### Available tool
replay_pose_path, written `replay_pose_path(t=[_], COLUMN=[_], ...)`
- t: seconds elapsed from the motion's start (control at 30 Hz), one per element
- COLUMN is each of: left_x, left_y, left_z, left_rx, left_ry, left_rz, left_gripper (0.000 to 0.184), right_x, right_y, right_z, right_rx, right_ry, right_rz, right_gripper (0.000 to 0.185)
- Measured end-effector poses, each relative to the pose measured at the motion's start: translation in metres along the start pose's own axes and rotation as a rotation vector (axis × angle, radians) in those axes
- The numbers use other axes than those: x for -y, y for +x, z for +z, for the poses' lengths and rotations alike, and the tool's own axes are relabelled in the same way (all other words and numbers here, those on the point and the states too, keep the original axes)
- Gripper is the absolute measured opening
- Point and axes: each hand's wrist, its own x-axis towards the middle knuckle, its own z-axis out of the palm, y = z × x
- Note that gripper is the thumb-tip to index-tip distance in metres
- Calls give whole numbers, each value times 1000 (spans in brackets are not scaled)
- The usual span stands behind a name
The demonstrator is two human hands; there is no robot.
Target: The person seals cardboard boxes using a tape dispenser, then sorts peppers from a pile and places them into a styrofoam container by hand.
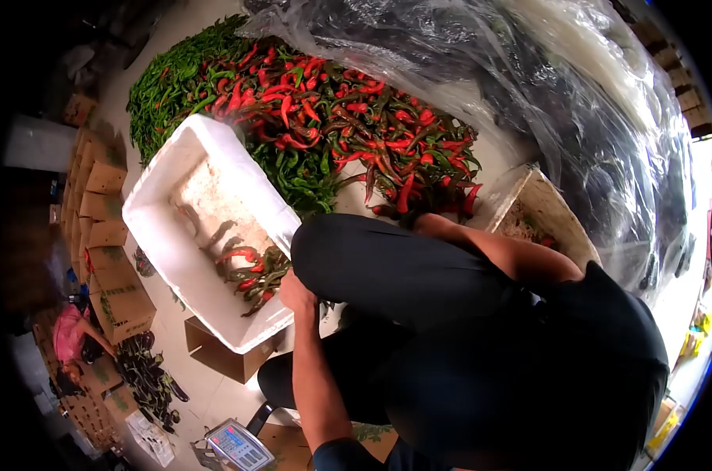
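Observation:
A white foam box (156,247) stands tilted in front of my knees, with a small heap of red and dark green peppers (250,275) at its near end. My left hand (297,294) is at the box's near right edge, beside my knee; its fingers are mostly hidden. Past my other knee, my right hand (434,225) reaches to the lower edge of a large pile of red and green peppers (372,133). Its fingers are hidden by the leg and the peppers.
Clear plastic sheeting (560,102) covers the upper right. Another foam box (564,208) stands at my right. Cardboard boxes (105,208), eggplants (148,377) and a person in pink (69,334) are at left. A digital scale (238,446) sits below.

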Motion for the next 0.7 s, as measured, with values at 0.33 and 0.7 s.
replay_pose_path(t=[0.33,0.7], left_x=[-77,-170], left_y=[19,65], left_z=[73,-62], left_rx=[-112,140], left_ry=[-433,-1159], left_rz=[-36,-64], left_gripper=[39,25], right_x=[28,29], right_y=[36,246], right_z=[-126,-260], right_rx=[-544,-299], right_ry=[-96,164], right_rz=[107,247], right_gripper=[90,123])
